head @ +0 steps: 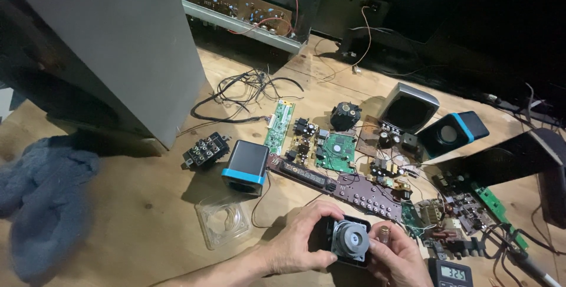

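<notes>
Near the front edge of the wooden table (147, 204), the left hand (295, 240) and right hand (398, 257) together grip a small speaker (349, 241). Holding its frame, not the cone, seems safest. Right of the speaker lie circuit boards (365, 193); left of it, a clear plastic tray (223, 221) and more room.

A grey-lit rectangular screen (455, 273) on a dark meter (449, 274) at the bottom edge.
</notes>
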